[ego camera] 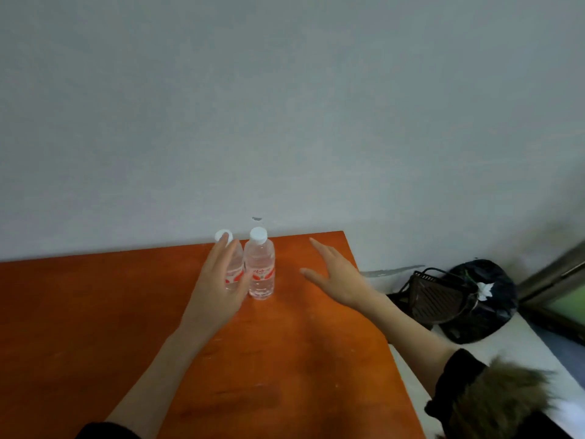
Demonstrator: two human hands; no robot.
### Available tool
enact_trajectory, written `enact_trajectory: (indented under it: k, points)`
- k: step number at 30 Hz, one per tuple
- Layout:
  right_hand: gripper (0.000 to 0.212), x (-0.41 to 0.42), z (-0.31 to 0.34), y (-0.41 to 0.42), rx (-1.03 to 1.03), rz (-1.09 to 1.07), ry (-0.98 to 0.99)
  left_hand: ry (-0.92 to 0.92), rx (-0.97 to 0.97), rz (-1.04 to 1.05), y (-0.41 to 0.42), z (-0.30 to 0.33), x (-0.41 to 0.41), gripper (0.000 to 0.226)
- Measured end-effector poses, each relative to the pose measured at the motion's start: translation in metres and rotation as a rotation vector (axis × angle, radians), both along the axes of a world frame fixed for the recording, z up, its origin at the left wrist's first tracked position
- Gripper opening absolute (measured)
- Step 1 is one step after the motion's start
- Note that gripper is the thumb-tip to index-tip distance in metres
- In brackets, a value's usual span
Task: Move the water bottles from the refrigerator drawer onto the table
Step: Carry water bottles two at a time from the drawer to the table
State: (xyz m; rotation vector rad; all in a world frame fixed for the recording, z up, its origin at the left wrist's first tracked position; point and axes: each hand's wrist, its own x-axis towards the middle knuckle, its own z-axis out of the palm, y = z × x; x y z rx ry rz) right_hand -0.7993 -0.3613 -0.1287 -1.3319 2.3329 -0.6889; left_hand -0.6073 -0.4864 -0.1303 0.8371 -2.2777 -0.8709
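Two clear water bottles with white caps and red-and-white labels stand upright side by side near the far edge of the orange table [95,312]. The right bottle [260,267] is in full view. The left bottle [235,264] is partly hidden behind my left hand [218,286], whose fingers are spread flat in front of it; I cannot tell whether they touch it. My right hand [335,277] hovers open above the table, to the right of the bottles and apart from them. The refrigerator drawer is out of view.
A grey wall rises right behind the table. To the right, on a lower white surface [538,359], sit a dark woven basket [437,299] and a black bag [493,280] with a white flower. A window frame [557,286] shows at the far right.
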Motion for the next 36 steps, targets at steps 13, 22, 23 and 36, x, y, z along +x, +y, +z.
enact_trajectory:
  k: [13,22,23,36]
  points:
    - [0.089,0.023,0.106,0.324,0.104,-0.493,0.649,-0.148,-0.634,-0.529,0.222,0.089,-0.093,0.070]
    - [0.089,0.157,0.118,0.595,0.327,-0.976,0.748,0.015,-0.659,-0.953,0.481,0.105,-0.071,0.072]
    - [0.089,0.172,0.119,0.620,0.350,-1.023,0.750,0.041,-0.670,-0.999,0.508,0.107,-0.067,0.072]
    - [0.092,0.318,0.096,0.884,0.488,-1.558,0.600,0.150,-0.651,-1.508,0.817,0.070,-0.030,0.071]
